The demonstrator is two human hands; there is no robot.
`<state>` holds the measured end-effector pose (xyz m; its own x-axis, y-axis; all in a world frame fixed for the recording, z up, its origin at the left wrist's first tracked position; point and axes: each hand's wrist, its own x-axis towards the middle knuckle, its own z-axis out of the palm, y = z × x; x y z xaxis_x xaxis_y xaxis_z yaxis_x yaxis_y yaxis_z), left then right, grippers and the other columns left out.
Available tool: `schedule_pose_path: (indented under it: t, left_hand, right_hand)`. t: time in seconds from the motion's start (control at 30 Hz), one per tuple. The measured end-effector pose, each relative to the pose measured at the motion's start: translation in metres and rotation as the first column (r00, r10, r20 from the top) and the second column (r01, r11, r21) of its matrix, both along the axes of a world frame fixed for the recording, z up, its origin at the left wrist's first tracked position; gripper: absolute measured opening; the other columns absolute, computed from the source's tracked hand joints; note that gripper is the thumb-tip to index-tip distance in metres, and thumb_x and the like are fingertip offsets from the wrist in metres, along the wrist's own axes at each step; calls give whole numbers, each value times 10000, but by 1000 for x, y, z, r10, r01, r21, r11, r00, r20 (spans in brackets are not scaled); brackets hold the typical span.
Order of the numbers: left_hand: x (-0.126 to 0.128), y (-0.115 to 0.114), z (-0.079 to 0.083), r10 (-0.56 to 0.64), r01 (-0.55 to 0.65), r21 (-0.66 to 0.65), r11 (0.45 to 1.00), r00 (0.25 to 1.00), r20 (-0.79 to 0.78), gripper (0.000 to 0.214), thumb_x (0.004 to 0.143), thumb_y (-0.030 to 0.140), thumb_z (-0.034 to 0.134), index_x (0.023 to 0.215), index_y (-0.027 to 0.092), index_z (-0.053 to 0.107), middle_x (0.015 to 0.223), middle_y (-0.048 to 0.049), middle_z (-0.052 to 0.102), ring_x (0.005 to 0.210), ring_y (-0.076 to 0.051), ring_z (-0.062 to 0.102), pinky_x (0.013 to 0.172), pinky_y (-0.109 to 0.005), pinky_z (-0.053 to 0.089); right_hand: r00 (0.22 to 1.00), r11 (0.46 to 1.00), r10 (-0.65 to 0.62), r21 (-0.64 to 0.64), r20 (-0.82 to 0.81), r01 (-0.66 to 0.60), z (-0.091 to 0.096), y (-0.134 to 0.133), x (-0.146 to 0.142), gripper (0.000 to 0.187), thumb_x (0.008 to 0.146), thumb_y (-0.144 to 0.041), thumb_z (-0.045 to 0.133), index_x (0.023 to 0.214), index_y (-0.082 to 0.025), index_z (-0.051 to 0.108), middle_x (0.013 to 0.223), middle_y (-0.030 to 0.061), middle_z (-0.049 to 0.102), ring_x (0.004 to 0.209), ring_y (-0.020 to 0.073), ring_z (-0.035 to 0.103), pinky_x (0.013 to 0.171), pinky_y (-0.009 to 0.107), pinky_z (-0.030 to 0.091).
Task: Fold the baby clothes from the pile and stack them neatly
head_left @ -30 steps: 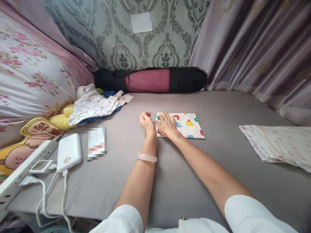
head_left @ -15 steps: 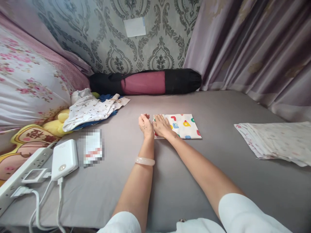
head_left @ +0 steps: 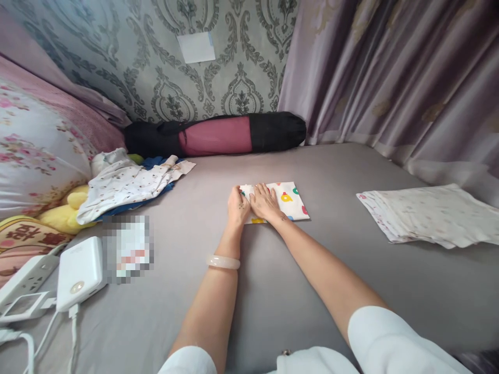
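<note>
A folded white cloth with colourful letter-like prints (head_left: 295, 204) lies flat on the grey bed sheet in front of me. My right hand (head_left: 266, 203) rests palm down on it, fingers stretched out. Close beside, my left hand (head_left: 238, 205) is curled in at the cloth's left edge, overlapping it. Its fingertips are mostly hidden, so I cannot see whether they pinch the fabric. A pale bangle (head_left: 223, 262) circles my left wrist.
A stack of folded cloths (head_left: 429, 215) lies at right. Clothes (head_left: 125, 184), a white power bank (head_left: 80, 271), a power strip (head_left: 29, 283) and a blurred packet (head_left: 133, 246) are at left. A black and maroon rolled bag (head_left: 216, 135) lies along the wall.
My left hand has moved from beside the cloth onto its left edge. My right hand stays flat on the cloth. The camera view has turned slightly right.
</note>
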<state>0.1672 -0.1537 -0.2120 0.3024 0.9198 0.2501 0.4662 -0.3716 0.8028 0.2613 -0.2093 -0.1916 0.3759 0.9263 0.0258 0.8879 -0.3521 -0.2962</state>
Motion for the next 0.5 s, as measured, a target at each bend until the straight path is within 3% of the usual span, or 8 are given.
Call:
schedule_pose_path:
  t: [0.2,0.33,0.5]
  left_hand:
    - [3,-5,-3,-31,72,187,980,976,-214,401,840,67,380,1217,145,493,1172,-164,633,1137,-249,590,977,-397,463]
    - [3,-11,-2,-21,120,239,964,924,-381,404,831,85,417,1222,129,509,1211,-180,613,1146,-284,577,981,-426,453]
    - [2,-15,0,-5,140,266,954,893,-450,370,883,143,415,1239,147,516,1264,-168,594,1169,-273,568,980,-406,455]
  right_hand:
    - [998,998,-38,58,50,35,-1,-24,12,576,996,-337,224,1487,-60,343,1584,150,254,1472,260,155,1182,492,66]
    - [997,998,-42,49,57,39,-6,-28,11,578,992,-346,236,1484,-62,343,1575,152,278,1457,260,194,1175,500,95]
    - [999,1000,-23,21,26,23,-3,-28,15,575,995,-346,217,1491,-80,334,1582,139,266,1464,247,183,1179,485,103]
